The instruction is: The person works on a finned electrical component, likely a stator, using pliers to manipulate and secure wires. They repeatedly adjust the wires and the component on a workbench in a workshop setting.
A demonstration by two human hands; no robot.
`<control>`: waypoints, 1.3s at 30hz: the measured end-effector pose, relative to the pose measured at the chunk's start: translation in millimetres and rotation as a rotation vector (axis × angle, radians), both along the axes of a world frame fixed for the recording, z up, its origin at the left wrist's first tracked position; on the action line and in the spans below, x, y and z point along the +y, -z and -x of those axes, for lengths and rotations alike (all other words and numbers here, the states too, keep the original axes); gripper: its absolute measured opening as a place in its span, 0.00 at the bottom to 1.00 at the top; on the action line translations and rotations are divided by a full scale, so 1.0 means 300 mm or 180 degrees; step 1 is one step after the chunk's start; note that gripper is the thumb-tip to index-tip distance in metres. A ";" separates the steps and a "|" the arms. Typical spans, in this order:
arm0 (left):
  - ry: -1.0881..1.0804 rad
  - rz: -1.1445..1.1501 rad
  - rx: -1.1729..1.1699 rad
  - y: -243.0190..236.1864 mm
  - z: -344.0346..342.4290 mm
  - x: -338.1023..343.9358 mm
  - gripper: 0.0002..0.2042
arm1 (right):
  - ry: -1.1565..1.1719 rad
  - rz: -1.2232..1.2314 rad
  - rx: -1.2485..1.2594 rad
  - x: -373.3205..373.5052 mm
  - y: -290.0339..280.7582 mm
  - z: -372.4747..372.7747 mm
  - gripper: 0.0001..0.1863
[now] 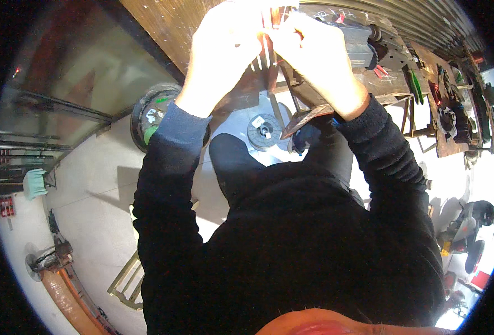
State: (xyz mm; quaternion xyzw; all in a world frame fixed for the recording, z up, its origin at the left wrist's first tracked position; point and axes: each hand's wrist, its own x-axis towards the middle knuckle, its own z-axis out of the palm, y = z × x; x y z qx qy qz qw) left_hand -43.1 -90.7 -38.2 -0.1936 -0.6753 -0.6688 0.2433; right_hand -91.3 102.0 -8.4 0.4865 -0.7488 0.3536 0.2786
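Observation:
Both hands are raised close together at the top of the view, over the wooden bench (163, 22), in glare that washes out detail. My left hand (227, 47) is closed, its fingers curled toward the middle. Facing it, my right hand (314, 47) is closed too, thumb and fingers pinched together. Between them show thin reddish-brown strands (267, 42) and a few pale slender strips. What each hand grips is lost in the brightness. Just right of my right hand lies a grey-blue ribbed motor housing (357, 47) with a shaft.
Below the bench, a wire spool (262, 132) sits between my legs. A round bin (156, 114) stands left of my left forearm. Tools, including green-handled pliers (415, 86), lie along the bench at right. A slatted chair (128, 282) stands lower left; a motorbike (468, 231) is far right.

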 end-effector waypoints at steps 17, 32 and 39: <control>0.0404 0.0181 0.0045 -0.006 0.033 0.004 0.16 | 0.0161 0.0050 -0.0173 -0.004 0.041 0.005 0.13; 0.0700 0.0135 0.0173 -0.001 0.023 0.071 0.13 | 0.0298 -0.0018 -0.0325 -0.001 0.068 -0.007 0.14; 0.0848 0.0172 0.0266 0.001 0.049 0.127 0.12 | 0.0367 -0.0002 -0.0088 -0.005 0.079 -0.009 0.14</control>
